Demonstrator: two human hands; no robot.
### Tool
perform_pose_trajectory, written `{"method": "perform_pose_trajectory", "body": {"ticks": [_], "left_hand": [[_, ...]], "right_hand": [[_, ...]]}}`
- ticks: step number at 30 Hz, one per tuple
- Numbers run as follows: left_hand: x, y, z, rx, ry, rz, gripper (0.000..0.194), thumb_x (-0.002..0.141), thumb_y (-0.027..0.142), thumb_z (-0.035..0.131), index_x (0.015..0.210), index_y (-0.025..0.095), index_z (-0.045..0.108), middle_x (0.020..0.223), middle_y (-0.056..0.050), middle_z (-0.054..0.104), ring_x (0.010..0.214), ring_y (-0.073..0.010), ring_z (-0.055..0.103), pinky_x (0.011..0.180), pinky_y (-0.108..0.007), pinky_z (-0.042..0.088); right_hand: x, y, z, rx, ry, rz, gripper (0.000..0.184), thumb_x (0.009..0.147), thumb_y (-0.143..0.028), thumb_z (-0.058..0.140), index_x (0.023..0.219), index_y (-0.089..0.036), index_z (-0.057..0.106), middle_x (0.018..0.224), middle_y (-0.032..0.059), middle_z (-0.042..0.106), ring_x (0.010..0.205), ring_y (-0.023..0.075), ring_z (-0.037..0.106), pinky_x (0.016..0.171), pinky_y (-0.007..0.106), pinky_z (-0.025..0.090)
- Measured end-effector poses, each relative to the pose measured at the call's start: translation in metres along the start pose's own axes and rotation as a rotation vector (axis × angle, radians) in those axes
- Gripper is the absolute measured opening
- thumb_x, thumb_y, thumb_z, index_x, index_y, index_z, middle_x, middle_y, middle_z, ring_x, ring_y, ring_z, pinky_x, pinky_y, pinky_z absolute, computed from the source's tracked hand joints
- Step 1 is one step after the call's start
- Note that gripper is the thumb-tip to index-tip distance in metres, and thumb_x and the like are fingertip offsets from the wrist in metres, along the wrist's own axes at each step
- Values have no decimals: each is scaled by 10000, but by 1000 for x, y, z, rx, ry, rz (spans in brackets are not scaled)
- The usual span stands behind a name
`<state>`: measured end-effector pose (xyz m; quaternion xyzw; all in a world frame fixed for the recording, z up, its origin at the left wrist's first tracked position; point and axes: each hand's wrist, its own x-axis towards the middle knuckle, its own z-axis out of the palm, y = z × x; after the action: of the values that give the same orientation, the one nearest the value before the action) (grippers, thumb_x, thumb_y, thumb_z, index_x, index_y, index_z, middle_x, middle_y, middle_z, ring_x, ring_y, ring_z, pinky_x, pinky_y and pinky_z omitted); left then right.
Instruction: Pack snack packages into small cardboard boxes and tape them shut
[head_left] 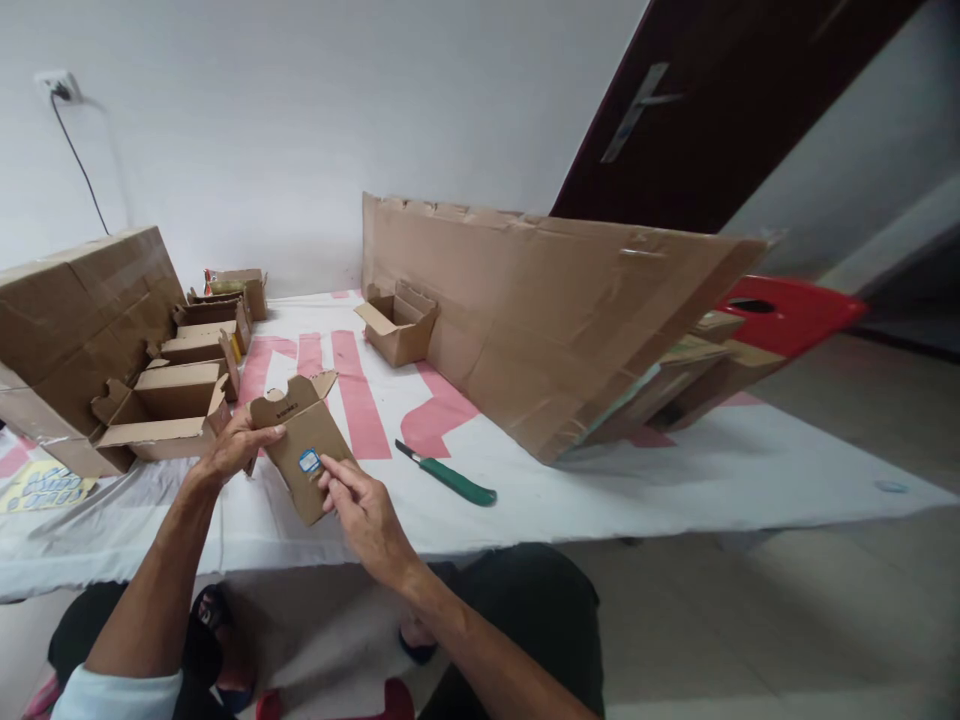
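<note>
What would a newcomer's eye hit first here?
The big cardboard panel standing on the table, with a red plastic thing jutting out past its right end. Next, the green-handled knife lying on the white cloth near the front edge. Left of it, the left hand and right hand on a box with a blue-edged sticker.
</note>
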<state>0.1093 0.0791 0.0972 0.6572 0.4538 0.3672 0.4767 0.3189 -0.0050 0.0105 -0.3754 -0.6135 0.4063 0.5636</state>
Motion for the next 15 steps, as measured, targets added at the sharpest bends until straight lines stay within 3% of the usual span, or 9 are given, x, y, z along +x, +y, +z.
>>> {"method": "perform_pose_trajectory", "body": {"ticks": [4,10,13,15], "left_hand": [[-1,-2,2,-9,-3,-7,518,677,583,885,955,152,808,893,-74,790,981,-302,730,903,-395,595],[-3,-3,-1,37,-5,-22,506,684,569,894,938,138,812,775,-69,746,842,-282,726,714,-346,600],[-3,-5,-10,15,-32,-16,499,667,560,919,914,140,810,788,-70,758,837,-269,728,733,-343,606],[-1,-7,-19,-14,-37,-18,506,659,580,926,885,143,809,828,-85,782,857,-270,734,774,-359,616]], "right_hand": [[-9,2,11,62,14,76,455,1018,-261,476,1360,-216,773,993,52,686,734,141,669,604,245,598],[-12,1,16,123,0,100,429,1020,-289,484,1337,-219,765,995,55,716,730,153,685,596,263,603],[-2,2,2,-95,194,-45,356,993,-304,569,1277,-199,755,1115,108,740,1018,243,723,876,393,652],[8,6,-9,-233,255,-110,401,951,-314,646,1327,-193,722,1259,151,731,1225,304,676,1041,474,606]]}}
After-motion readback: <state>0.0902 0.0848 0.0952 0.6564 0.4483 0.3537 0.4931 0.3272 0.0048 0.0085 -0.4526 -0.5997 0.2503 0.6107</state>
